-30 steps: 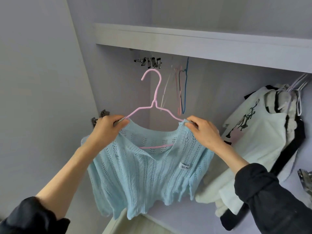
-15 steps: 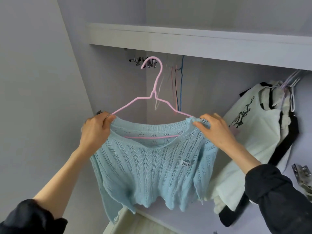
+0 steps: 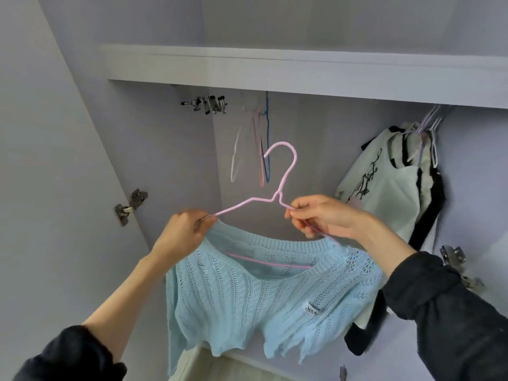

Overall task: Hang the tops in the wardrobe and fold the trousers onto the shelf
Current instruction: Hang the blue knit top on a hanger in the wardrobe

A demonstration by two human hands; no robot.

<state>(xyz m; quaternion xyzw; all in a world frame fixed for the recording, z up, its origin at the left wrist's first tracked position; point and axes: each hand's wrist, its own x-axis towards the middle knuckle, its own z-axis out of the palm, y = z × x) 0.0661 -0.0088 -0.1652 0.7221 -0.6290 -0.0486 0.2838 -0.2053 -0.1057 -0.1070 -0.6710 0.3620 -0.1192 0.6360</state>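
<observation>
Lowered from near the shelf edge [image 3: 275, 75], pink hanger [image 3: 286, 171] and blue top [image 3: 261, 298] stay pinched by both hands [image 3: 184, 232].

left hand [image 3: 184, 234] pinches blue top [image 3: 264, 292] | right hand [image 3: 324, 215] grips pink hanger [image 3: 286, 171]

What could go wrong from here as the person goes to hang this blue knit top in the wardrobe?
1. The blue knit top sits unevenly on the pink hanger; its wide neckline could slip off an arm once the left hand or right hand lets go.
2. The open-knit fabric might snag on the wire end.
3. The hook could tangle with the empty hangers behind it.
</observation>
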